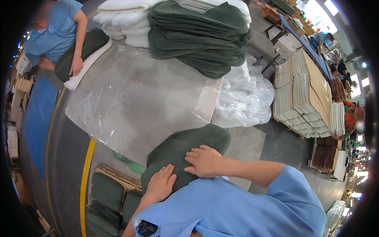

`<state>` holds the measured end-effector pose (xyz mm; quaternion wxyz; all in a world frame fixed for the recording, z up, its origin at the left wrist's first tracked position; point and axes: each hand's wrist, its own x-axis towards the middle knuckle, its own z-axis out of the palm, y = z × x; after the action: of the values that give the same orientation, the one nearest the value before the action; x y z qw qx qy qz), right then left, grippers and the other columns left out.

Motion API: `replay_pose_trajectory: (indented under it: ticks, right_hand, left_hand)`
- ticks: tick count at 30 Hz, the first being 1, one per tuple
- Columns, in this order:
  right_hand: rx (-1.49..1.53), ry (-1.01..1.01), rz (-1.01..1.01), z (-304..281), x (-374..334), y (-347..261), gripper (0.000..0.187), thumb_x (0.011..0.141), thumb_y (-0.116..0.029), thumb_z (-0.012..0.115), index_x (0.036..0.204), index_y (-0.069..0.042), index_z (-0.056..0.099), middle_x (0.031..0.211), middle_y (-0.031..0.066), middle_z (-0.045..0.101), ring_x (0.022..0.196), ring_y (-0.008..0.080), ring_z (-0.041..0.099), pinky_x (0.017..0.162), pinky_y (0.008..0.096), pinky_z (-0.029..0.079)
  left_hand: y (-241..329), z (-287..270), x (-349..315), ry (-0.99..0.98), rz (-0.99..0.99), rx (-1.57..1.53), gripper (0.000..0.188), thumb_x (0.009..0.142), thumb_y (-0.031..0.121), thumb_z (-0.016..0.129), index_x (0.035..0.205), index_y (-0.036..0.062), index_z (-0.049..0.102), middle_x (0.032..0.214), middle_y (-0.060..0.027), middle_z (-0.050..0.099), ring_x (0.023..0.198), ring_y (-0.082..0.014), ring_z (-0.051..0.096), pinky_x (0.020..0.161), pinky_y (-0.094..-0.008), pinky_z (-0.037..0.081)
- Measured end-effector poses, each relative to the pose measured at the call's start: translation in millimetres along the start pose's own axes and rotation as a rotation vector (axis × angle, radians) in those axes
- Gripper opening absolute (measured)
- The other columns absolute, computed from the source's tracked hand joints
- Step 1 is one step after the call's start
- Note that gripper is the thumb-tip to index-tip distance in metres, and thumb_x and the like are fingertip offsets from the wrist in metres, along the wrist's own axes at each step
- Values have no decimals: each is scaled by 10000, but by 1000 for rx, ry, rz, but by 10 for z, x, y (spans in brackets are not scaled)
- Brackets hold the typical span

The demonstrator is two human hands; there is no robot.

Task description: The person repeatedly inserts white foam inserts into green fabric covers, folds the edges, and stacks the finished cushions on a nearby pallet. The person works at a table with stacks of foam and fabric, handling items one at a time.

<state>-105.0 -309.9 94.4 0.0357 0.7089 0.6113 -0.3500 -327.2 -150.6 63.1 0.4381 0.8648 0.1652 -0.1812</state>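
A dark green fabric-covered cushion [179, 146] with rounded ends lies at the near edge of the work table, close against my body. My left hand [161, 183] rests flat on its left part, fingers stretched out. Farther right, my right hand [204, 161] is also laid on the fabric with its fingers extended, palm down. Neither hand grasps anything. What lies under the cushion is hidden. Across the table stands a tall pile of dark green covers [197, 37], beside stacked white foam pads [128, 23].
The table [146, 98] is wrapped in clear plastic film. At far left a co-worker [59, 29] handles a green cover [89, 47] over white foam. Bagged white padding [248, 98] sits right; beyond it stands a pallet stack [302, 93]. Green cushions [107, 191] lie in a box below left.
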Motion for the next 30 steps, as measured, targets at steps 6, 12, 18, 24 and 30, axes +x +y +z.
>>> replay_pose_trajectory:
  ticks: [6,12,18,24,30]
  right_hand:
    - [-68,-145,178,-110,183,544,760,1063,-619,349,1555,-62,509,1662,98,438,1568,312,339,1263,515,258]
    - [103,-191,489,-408,316,864,879,990,-694,462,1583,-46,466,1650,159,444,1543,341,382,1238,511,315]
    - [333,81,458,-300,221,1381,954,903,-699,641,1574,-43,469,1514,262,566,1390,415,558,1148,479,452]
    - [393,502,449,-927,441,1392,808,969,-625,614,1615,-180,423,1481,285,572,1335,448,590,1122,440,483]
    - [-86,585,573,-193,1154,1275,858,1043,-636,443,1699,-131,216,1771,195,63,1612,483,67,1222,743,131]
  left_hand:
    - [-614,5,70,-64,-144,0,564,1111,393,407,1582,93,483,1671,-149,417,1556,-352,365,1267,-484,287]
    - [-1050,3,-55,132,-372,-207,631,1063,480,523,1557,88,518,1648,-204,431,1480,-406,462,1215,-467,370]
    - [-902,-93,-214,425,-571,-830,710,961,384,777,1506,7,519,1469,-257,570,1286,-358,617,1080,-442,509]
    - [-495,-378,90,777,-314,-1401,713,943,243,819,1533,39,475,1438,-180,592,1246,-319,631,1026,-490,566]
    - [-646,331,711,479,-276,-1768,750,963,323,809,1524,-29,456,1502,-167,557,1336,-339,584,1135,-529,493]
